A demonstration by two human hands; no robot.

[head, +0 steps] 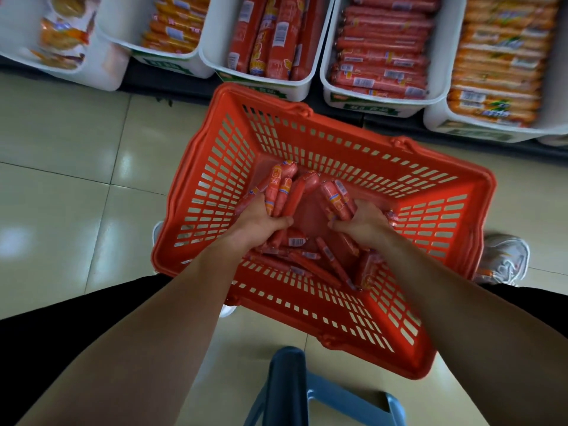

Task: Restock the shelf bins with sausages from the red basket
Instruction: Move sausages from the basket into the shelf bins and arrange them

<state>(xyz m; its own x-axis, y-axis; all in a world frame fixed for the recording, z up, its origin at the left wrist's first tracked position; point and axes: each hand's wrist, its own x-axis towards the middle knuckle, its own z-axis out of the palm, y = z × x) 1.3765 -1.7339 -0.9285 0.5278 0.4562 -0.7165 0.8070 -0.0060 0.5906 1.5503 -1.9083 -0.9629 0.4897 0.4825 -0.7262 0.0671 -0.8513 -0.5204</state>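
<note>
The red basket (455, 192) stands on the tiled floor in front of me, below the shelf. Both my hands are inside it. My left hand (261, 219) is closed around a bunch of red sausages (281, 187) that stick up past my fingers. My right hand (365, 222) grips another clutch of sausages (336, 199). More loose sausages (310, 262) lie on the basket floor beneath my wrists. White shelf bins line the top of the view; the middle bin (212, 53) holds red sausages standing on end, and the bin to its right (436, 75) holds stacked red sausages.
Further bins of orange-wrapped sausages sit at the left (123, 35) and far right (436, 118). A blue stool (289, 376) stands between my legs, close to the basket's near edge. My white shoe (504, 256) rests right of the basket.
</note>
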